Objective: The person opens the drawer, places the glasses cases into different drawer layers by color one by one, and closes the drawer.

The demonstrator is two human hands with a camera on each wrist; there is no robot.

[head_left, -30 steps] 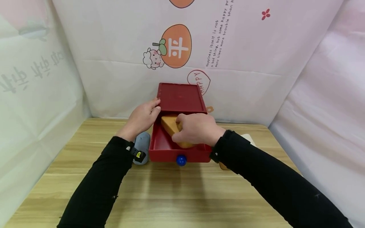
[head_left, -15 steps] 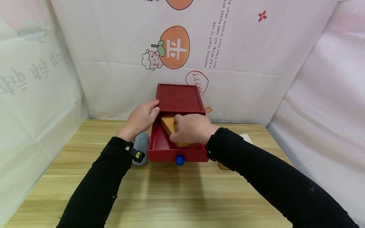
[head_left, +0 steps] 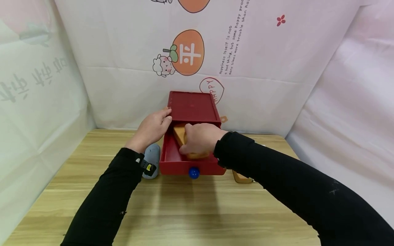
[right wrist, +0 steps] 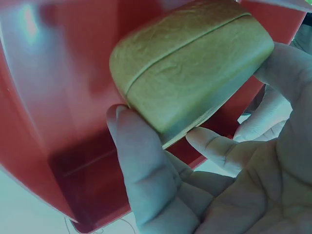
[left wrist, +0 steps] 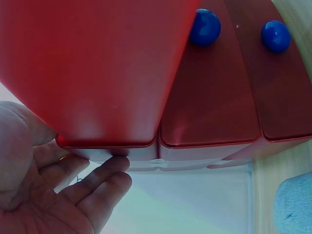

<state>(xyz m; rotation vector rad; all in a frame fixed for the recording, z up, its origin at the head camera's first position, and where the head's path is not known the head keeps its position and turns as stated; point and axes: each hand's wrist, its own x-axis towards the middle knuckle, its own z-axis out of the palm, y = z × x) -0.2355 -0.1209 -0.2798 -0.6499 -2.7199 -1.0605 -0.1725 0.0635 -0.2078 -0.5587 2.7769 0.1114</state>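
A red drawer cabinet (head_left: pixel 192 106) stands at the back of the table, its top drawer (head_left: pixel 175 157) pulled out toward me by a blue knob (head_left: pixel 194 173). Inside that drawer, my right hand (head_left: pixel 200 138) grips a tan, leather-look case (head_left: pixel 179 134) with a seam along it. The right wrist view shows thumb and fingers around the tan case (right wrist: pixel 190 68). My left hand (head_left: pixel 153 128) rests along the cabinet's left side, its fingertips (left wrist: pixel 119 163) at the side wall and the fingers fairly straight. Part of the case is hidden behind my right hand.
A blue-grey rounded case-like object (head_left: pixel 152 159) lies left of the cabinet, beside my left wrist. Partly under my right sleeve, a tan-edged object (head_left: pixel 242 177) lies to the right. Lower drawers with blue knobs (left wrist: pixel 276 36) are shut. A printed white cloth (head_left: pixel 123 85) hangs behind.
My right hand and forearm have shifted slightly left over the drawer, the tan case still in its grip. The left hand stays on the cabinet; the head view has shifted a little.
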